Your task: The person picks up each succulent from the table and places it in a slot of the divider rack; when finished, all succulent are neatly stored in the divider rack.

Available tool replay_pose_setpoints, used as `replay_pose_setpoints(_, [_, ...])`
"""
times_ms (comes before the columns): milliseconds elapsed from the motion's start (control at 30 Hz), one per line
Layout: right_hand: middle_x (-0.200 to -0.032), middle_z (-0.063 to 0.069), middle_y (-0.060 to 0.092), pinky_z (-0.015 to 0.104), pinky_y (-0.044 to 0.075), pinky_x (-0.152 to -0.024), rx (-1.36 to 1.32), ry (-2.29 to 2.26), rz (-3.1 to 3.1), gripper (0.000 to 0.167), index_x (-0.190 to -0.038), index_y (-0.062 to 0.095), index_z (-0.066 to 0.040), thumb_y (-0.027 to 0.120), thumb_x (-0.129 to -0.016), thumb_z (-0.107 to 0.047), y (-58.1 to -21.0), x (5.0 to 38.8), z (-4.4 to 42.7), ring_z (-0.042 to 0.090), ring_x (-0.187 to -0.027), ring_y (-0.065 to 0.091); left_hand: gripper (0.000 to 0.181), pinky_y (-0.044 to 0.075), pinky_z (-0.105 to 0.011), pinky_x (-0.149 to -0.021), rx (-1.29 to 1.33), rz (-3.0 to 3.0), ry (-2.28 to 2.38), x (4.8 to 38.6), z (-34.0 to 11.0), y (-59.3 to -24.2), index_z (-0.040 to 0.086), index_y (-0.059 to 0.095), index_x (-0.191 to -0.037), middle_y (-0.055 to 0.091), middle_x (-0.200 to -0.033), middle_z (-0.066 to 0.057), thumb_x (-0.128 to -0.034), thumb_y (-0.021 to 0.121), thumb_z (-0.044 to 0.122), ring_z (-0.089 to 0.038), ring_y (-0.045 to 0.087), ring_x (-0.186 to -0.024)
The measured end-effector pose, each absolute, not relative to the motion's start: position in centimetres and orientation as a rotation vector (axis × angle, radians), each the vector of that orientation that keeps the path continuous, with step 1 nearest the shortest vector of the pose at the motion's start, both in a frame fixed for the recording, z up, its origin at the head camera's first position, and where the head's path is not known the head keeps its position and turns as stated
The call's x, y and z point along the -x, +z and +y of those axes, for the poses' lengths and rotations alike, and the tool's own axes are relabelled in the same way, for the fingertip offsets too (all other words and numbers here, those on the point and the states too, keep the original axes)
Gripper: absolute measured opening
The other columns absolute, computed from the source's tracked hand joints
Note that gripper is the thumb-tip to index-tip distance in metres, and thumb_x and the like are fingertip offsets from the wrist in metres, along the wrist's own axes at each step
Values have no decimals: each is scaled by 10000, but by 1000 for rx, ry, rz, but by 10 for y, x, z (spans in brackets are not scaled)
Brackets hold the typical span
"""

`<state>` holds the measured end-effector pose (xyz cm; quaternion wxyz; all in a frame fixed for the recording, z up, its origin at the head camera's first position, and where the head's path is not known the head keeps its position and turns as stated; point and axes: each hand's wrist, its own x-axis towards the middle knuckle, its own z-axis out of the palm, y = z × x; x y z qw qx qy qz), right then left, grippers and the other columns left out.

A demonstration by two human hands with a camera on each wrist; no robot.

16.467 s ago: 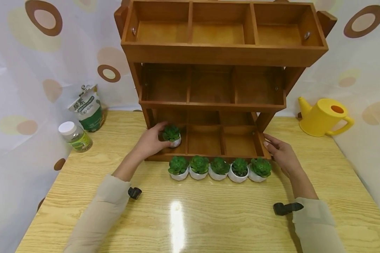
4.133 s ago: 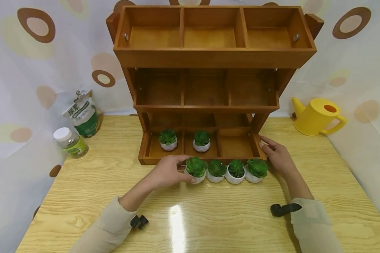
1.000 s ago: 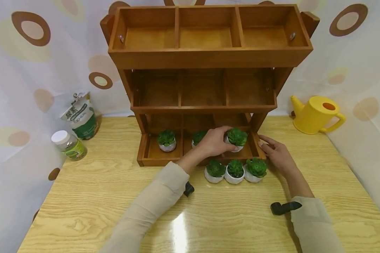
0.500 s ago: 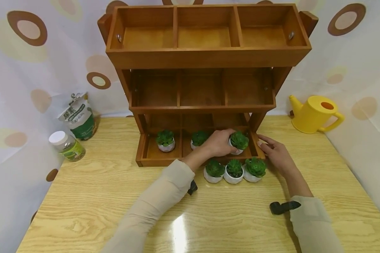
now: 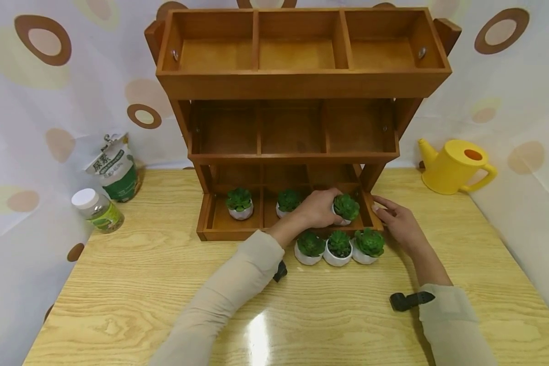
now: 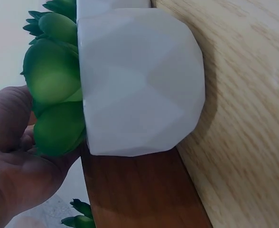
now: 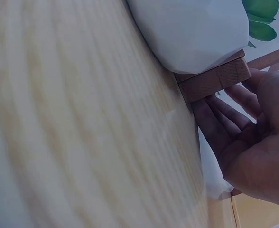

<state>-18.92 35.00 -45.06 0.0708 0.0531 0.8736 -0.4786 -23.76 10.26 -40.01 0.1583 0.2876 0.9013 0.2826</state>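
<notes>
Head view: we are watching the left hand [image 5: 319, 209] gripping a potted succulent [image 5: 346, 207] within the right-hand compartment of the wooden rack's [image 5: 302, 85] bottom tier. Most fingertips are hiding behind that white pot, so we are not telling whether its base is touching the compartment floor. The right hand [image 5: 400, 222] is resting fairly straight fingers against the end board [image 5: 372, 216]. Two other succulents [image 5: 240, 199] are standing in the left and middle compartments; the left hand is covering part of the middle pot. Three more succulents [image 5: 339, 244] are sitting in a row on the table [image 5: 119, 295], just before the rack. Both sleeves [image 5: 238, 282] are running off the lower edge.

Left wrist view: we are getting a front-row pot [image 6: 142, 80] close up, facets clear; the held plant is lost from sight behind it.

Right wrist view: we are picking out several fingers meeting the board's outer side, which the head view is only partly showing. The top border is cutting off a nearby pot [image 7: 191, 33].
</notes>
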Motion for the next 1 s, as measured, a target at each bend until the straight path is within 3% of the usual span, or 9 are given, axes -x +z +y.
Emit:
replay_pose_setpoints(200, [-1414, 243, 590, 99, 473, -818, -198, -1387, 2632, 657, -1597, 347, -217, 441, -1043, -557, -452, 189, 350, -66, -939, 624, 686, 511, -309, -1030, -832, 2574, 759, 237, 108, -403, 135, 479, -1488, 626, -1398, -36, -909, 765, 365, -200, 620, -1246])
replay_pose_setpoints(567, [-1377, 240, 614, 110, 462, -834, -167, -1387, 2654, 648, -1595, 354, -215, 437, -1047, -550, -452, 189, 351, -102, -906, 618, 670, 514, -314, -1032, -871, 2572, 671, 237, 111, -402, 146, 453, -1517, 621, -1415, -25, -939, 737, 327, -199, 620, -1252])
replay_pose_setpoints(867, [-1401, 229, 601, 378, 459, -1044, -194, -1371, 2648, 666, -1596, 350, -204, 428, -1043, -568, -451, 190, 350, -91, -940, 586, 628, 511, -335, -1047, -829, 2576, 668, 240, 113, -400, 162, 469, -1514, 604, -1436, -29, -952, 724, 281, -223, 595, -1291])
replay_pose_setpoints(1000, [-1396, 231, 602, 243, 478, -968, -187, -1371, 2651, 662, -1595, 352, -198, 429, -1046, -559, -451, 189, 350, -99, -926, 599, 614, 513, -334, -1043, -821, 2580, 683, 240, 113, -400, 162, 479, -1507, 606, -1433, -28, -950, 724, 242, -227, 596, -1289])
